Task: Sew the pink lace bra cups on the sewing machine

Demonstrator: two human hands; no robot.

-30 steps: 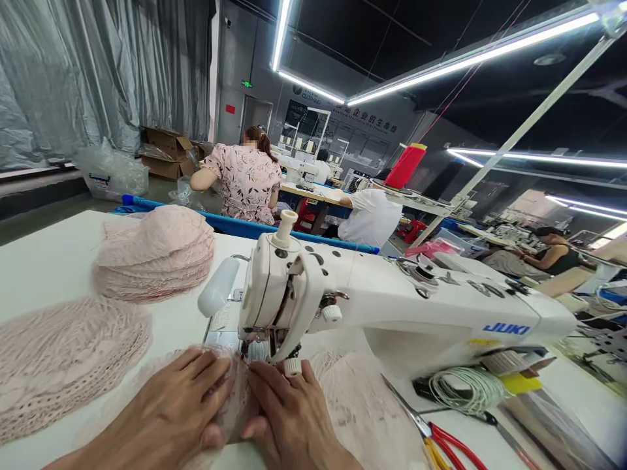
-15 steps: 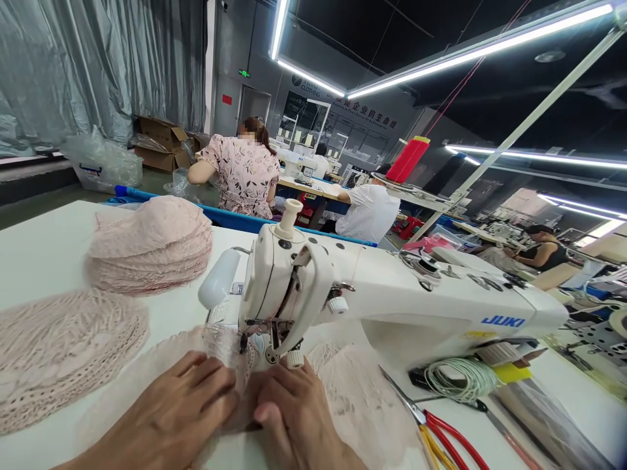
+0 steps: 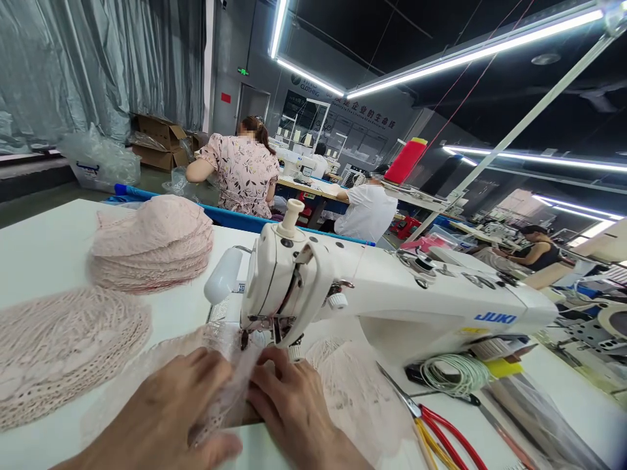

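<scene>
My left hand [image 3: 171, 398] grips a piece of sheer pale pink lace fabric [image 3: 235, 378], lifting a fold of it between thumb and fingers. My right hand [image 3: 294, 398] is closed on the same fabric just in front of the needle area, its fingers bent and bunched together. The fabric runs under the head of a white sewing machine [image 3: 392, 287]; the needle and presser foot are mostly hidden. More pale lace [image 3: 355, 385] spreads on the table to the right of my right hand.
On the left lie a stack of pink cup-shaped pieces [image 3: 154, 245] and a pile of lace [image 3: 73, 352]. Red-handled scissors [image 3: 421, 411], yellow-handled snips [image 3: 434, 447] and a coiled pale cord [image 3: 455, 375] rest at right. A red thread cone [image 3: 406, 160] stands behind; several people sit beyond.
My left hand has raised and folded the fabric edge, with its thumb now showing. My right hand has shifted slightly, its thumb tucked in. The view has moved a little.
</scene>
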